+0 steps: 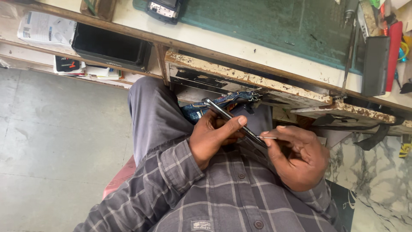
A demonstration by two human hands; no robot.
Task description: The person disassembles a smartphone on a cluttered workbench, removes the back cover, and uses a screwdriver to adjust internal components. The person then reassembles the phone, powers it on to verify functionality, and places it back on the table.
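Note:
Over my lap, my left hand (213, 136) grips metal tweezers (231, 120), which slant from upper left down to lower right. The tweezer tips meet a thin metal pin (268, 137) pinched between the thumb and forefinger of my right hand (298, 157). Both hands sit close together just below the worn drawer front (240, 79) of the workbench. A blue patterned cloth or pouch (206, 107) lies behind my left hand, partly hidden by it.
A workbench with a green mat (274, 25) runs across the top. Hand tools (377, 47) lie at its right end. A black tray (109, 45) and papers (45, 28) sit on a lower shelf at left. Grey floor tiles (56, 141) spread to the left.

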